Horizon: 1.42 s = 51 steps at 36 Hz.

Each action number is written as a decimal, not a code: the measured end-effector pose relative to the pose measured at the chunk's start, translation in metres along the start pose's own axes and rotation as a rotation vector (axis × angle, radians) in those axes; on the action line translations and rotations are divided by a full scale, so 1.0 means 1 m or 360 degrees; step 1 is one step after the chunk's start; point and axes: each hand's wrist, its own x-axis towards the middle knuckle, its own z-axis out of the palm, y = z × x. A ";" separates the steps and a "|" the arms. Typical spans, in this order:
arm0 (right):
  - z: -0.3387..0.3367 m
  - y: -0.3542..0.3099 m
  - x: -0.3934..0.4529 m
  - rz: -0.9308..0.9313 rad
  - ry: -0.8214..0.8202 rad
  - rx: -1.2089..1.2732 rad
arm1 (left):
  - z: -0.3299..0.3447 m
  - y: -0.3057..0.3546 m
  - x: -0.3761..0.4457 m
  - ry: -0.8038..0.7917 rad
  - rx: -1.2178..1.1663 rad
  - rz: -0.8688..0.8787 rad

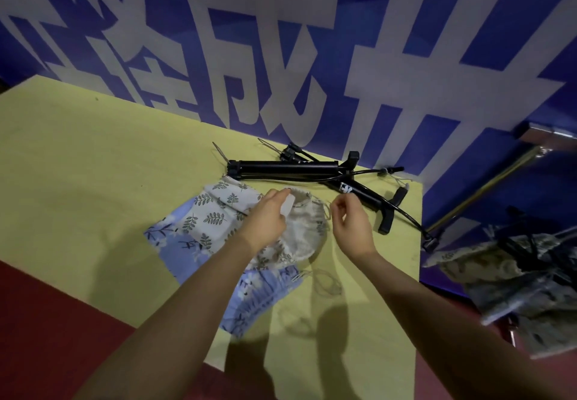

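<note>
Left hand (265, 220) held a small white piece (287, 209) in its grip at the pouch (304, 235) mouth, counter (93, 165) centre. Right hand (352, 224), at 3 o'clock of it, pinched the drawstring (326, 212). Insertion judged incomplete; drawing shut remained.

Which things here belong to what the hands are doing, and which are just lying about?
In use: left hand gripping a small white translucent piece; beige drawstring cloth pouch; right hand pinching its thin drawstring.
Lying about: two black metal hand pumps; white leaf-printed cloth bag; blue floral cloth bag; heap of printed bags beside the yellow table.
</note>
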 end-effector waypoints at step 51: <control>0.055 0.011 0.148 -0.0569 -0.0695 -0.1689 | -0.041 0.007 0.066 0.0027 0.0263 -0.0331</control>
